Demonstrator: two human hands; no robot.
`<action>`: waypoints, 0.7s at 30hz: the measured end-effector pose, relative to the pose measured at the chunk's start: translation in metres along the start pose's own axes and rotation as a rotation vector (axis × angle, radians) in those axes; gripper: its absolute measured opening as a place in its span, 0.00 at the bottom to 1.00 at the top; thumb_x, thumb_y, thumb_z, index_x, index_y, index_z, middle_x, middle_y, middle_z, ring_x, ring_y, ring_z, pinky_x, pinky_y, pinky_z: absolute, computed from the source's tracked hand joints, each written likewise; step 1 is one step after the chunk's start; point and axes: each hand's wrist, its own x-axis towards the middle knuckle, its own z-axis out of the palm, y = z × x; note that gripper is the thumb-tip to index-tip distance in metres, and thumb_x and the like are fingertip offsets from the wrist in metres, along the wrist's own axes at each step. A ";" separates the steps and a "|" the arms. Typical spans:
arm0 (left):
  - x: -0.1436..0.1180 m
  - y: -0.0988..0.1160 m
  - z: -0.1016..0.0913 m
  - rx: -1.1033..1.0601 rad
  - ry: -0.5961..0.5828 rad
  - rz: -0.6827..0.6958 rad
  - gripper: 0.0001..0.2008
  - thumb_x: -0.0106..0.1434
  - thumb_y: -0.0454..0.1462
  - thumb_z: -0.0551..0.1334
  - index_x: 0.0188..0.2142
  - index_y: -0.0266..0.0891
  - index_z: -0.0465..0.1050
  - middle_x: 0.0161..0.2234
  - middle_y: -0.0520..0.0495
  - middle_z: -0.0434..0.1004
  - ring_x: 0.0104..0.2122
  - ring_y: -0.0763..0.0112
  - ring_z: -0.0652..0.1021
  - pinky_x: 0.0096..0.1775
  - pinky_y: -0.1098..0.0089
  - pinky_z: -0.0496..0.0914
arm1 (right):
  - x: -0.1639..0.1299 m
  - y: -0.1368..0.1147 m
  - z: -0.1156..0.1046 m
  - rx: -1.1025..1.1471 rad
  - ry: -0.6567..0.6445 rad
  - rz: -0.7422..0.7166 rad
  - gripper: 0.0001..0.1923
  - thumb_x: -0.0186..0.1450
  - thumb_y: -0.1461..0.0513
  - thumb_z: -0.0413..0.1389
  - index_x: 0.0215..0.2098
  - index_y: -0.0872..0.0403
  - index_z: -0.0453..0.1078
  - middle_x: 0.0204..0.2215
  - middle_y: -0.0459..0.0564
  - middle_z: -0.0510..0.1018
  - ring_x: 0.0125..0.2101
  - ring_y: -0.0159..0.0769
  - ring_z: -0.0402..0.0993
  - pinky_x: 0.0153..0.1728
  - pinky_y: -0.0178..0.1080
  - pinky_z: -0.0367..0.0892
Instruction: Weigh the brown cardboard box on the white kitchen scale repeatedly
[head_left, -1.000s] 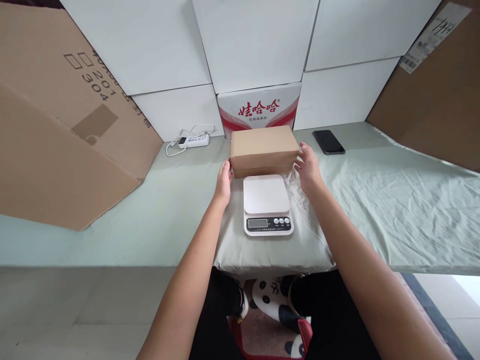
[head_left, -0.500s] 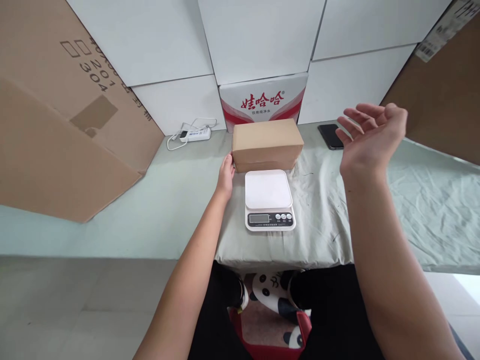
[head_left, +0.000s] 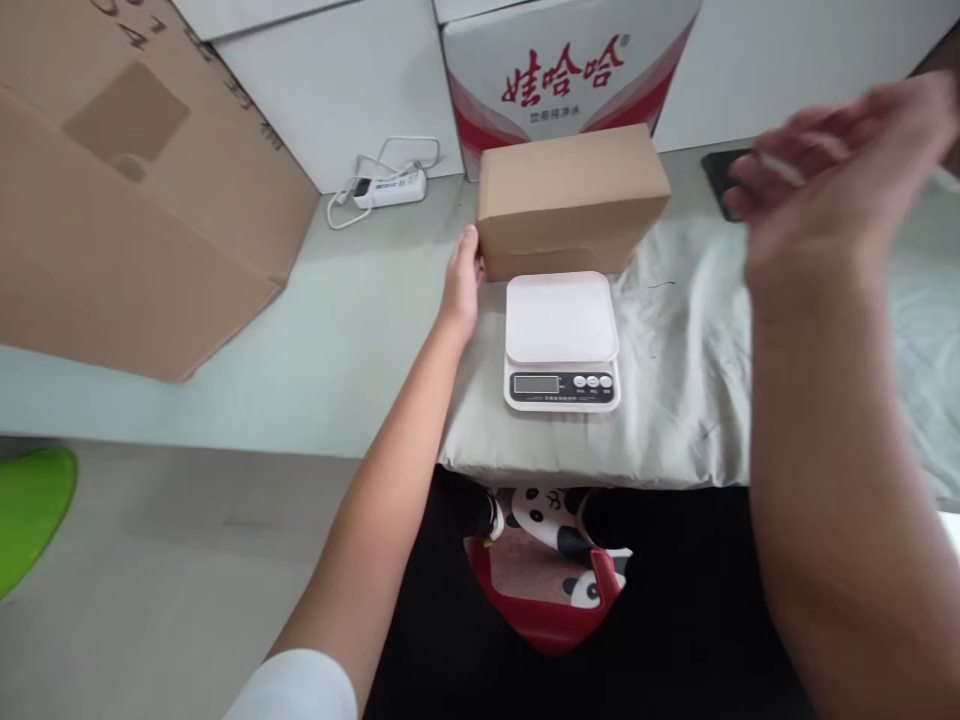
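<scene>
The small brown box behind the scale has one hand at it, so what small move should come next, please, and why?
Probably lower the right hand to the right end of the small brown box: the left hand is at its left end, while the right is raised, apart from it.

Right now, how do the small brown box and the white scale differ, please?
The small brown box is taller and wider; the white scale is low and flat. The box's visible faces look unprinted, whereas the scale has a display and buttons. Both stand on the green cloth.
</scene>
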 end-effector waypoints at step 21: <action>-0.007 -0.002 -0.004 -0.014 -0.029 0.020 0.25 0.79 0.55 0.55 0.66 0.51 0.77 0.72 0.51 0.77 0.80 0.55 0.62 0.78 0.57 0.58 | -0.014 0.041 0.019 -0.148 0.196 0.115 0.17 0.71 0.51 0.50 0.51 0.49 0.73 0.57 0.55 0.78 0.56 0.45 0.77 0.68 0.59 0.65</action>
